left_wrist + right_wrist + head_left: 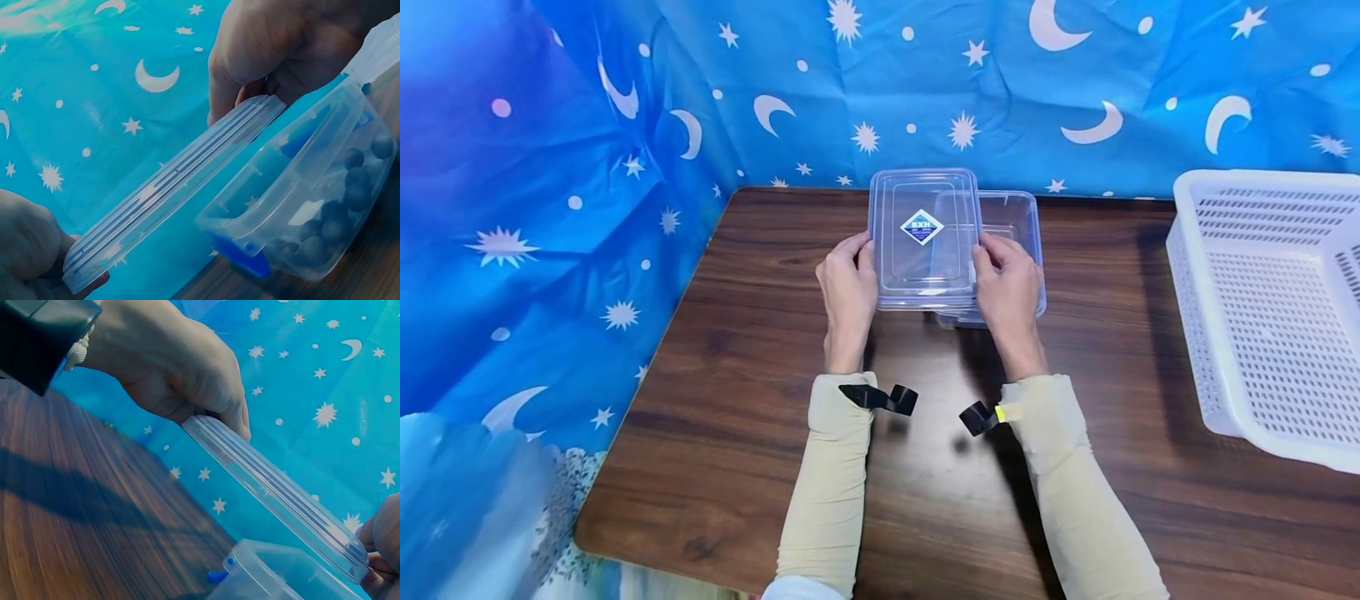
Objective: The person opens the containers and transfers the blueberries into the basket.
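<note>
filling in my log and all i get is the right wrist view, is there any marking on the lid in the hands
Observer: Yes, the head view shows a blue-and-white diamond label reading BXH on the clear lid.
Operator: ok and the clear box, anything showing inside
Observer: The left wrist view shows dark round things through its wall.
Operator: what's off to the right
Observer: In the head view, a white slotted basket stands right of the box.

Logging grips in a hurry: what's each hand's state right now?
Left hand: closed, holding the clear lid by its left edge.
Right hand: closed, holding the lid's right edge.
</note>
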Motion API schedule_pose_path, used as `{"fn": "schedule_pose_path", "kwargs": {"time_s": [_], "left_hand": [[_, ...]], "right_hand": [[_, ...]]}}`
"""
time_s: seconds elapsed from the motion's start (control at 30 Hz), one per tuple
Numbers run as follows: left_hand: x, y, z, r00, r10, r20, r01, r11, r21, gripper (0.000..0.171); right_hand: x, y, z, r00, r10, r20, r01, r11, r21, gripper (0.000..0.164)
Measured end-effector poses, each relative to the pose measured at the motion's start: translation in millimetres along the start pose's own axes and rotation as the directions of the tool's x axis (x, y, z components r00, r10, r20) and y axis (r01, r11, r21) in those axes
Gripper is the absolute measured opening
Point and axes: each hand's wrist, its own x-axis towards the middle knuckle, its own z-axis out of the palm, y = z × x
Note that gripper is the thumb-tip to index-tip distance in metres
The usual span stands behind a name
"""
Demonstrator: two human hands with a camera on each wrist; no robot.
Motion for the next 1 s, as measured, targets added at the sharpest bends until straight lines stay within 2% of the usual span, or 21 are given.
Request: {"fn": "schedule_pose_path", "kwargs": {"time_s": [0.5, 1.0], "left_hand": [[3.3, -20.8, -23.3, 0.998, -0.046, -0.039, 0.046, 0.999, 0.007, 0.023], [5.6, -33.2, -39.5, 0.995, -0.064, -0.07, 0.066, 0.997, 0.027, 0.022]], "right_hand": [[-7.3, -16.1, 27.2, 0.999, -0.01, 0.052, 0.01, 1.0, 0.014, 0.028], [-12.3, -26.5, 43.6, 0.996, -0.032, 0.088, 0.029, 0.999, 0.035, 0.028]]}}
